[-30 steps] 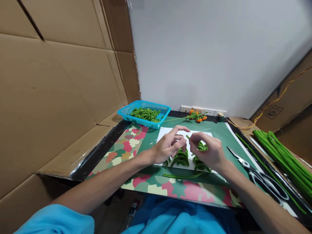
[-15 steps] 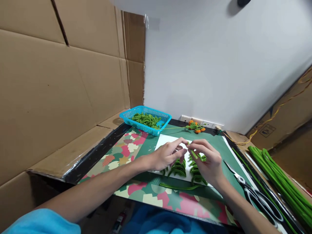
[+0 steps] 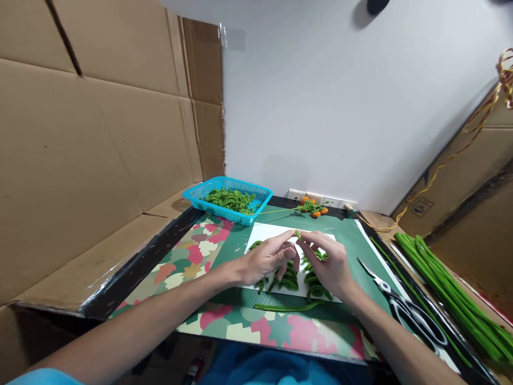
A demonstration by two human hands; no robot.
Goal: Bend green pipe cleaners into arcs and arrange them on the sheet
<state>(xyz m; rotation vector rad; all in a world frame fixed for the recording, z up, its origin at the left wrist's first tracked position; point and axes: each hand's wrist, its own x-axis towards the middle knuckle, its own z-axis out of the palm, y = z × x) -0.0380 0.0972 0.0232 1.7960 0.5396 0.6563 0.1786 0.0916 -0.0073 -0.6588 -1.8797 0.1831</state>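
Note:
Above a white sheet (image 3: 262,231), my left hand (image 3: 266,261) and my right hand (image 3: 326,262) meet at their fingertips. Between them is a short piece of green chenille stem (image 3: 298,235), pinched by both hands and mostly hidden by the fingers. Beneath my hands, curved green pieces (image 3: 289,279) lie in rows on the sheet, partly covered by my fingers. One long, straight green chenille strip (image 3: 282,308) rests on the mat in front of the sheet.
A blue basket (image 3: 256,218) of curled green pieces stands at the back left. Behind the sheet lies an orange flower with a stem (image 3: 315,207). Scissors (image 3: 395,297) and a bundle of long green stems (image 3: 452,289) are on the right. Cardboard (image 3: 100,160) walls the left side.
The green piece now shows only a short end at my fingertips; before, it stuck out further toward my right palm. My hands have drawn closer together. The view has shifted slightly right.

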